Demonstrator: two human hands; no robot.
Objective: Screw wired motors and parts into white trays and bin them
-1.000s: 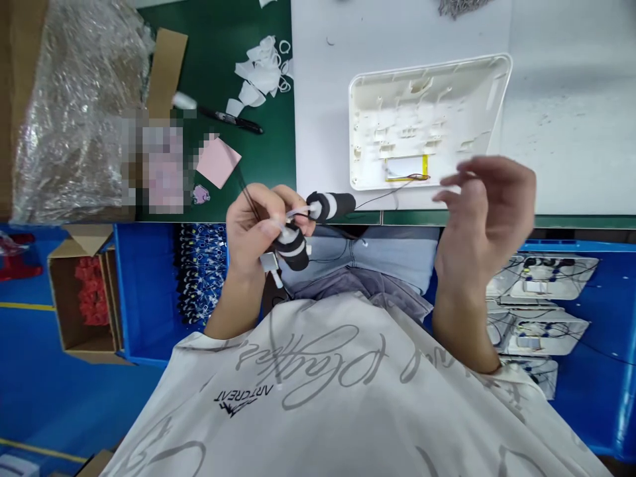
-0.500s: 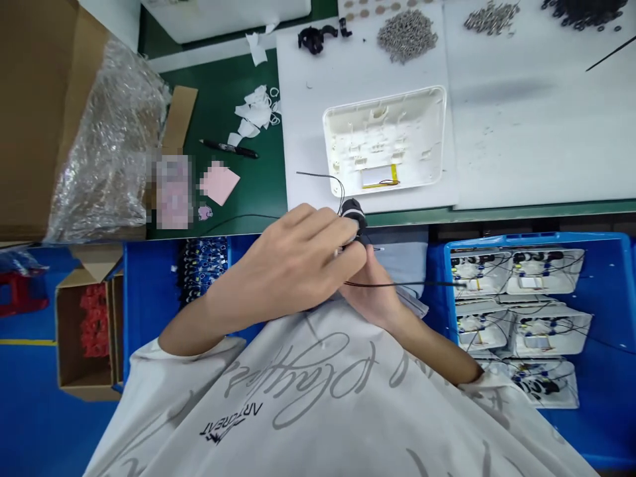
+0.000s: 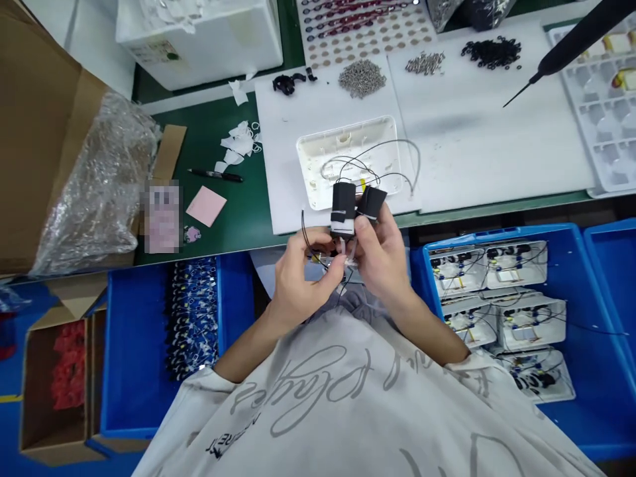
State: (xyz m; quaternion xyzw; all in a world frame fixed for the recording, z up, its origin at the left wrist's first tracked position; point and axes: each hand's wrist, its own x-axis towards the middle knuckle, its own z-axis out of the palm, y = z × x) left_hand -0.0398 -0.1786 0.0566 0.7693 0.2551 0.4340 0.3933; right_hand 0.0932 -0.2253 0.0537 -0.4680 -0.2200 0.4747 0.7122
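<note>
Just in front of my shirt, both hands hold a pair of small motors wrapped in black foam, with thin wires and short clear tubing. My left hand point(image 3: 305, 275) pinches the tubing below the left foam-wrapped motor point(image 3: 344, 201), which has a white band. My right hand point(image 3: 380, 255) grips the right foam-wrapped motor point(image 3: 371, 202), thumb across its lower end. Dark wires loop up from them over a white plastic housing point(image 3: 311, 149) on the bench. A small yellow-edged part inside the housing is mostly hidden behind the motors.
Piles of screws point(image 3: 362, 78) and black rings point(image 3: 491, 52) lie at the back, with a screwdriver point(image 3: 566, 50) hanging right. A blue bin point(image 3: 561, 258) at right holds filled housings; another blue bin point(image 3: 134, 344) at left holds wired parts. A pen point(image 3: 216, 175) lies on the bench.
My left hand has drawn back from over my right, and both foam-wrapped motors now show. Their wires now loop over the housing. The view has shifted, showing more of the bench's back.
</note>
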